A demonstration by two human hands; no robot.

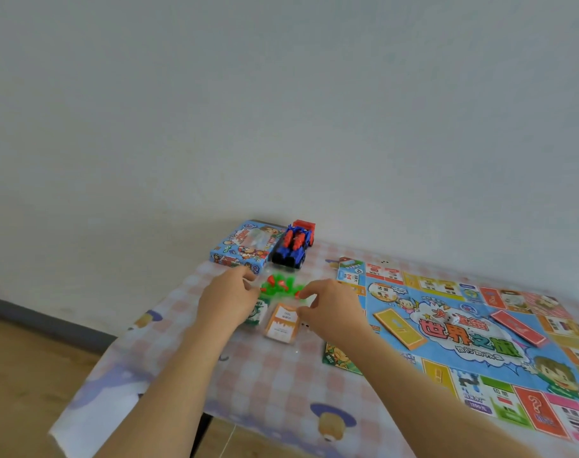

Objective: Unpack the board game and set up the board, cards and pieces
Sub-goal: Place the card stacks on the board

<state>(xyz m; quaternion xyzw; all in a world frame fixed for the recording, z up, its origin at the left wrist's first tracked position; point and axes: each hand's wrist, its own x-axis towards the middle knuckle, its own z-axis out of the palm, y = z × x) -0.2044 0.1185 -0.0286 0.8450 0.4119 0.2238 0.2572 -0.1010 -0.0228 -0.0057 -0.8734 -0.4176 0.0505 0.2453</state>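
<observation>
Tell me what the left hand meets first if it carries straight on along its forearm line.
Most likely the near corner of the game box, just beyond the left hand; depth is unclear.

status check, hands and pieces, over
Left hand, right hand curled at the green and red pieces; grip blurred. Board unfolded, die on it. Orange cards between the hands.

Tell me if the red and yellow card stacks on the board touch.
Apart. Head view: open board separates the red stack from the yellow stack.
</observation>
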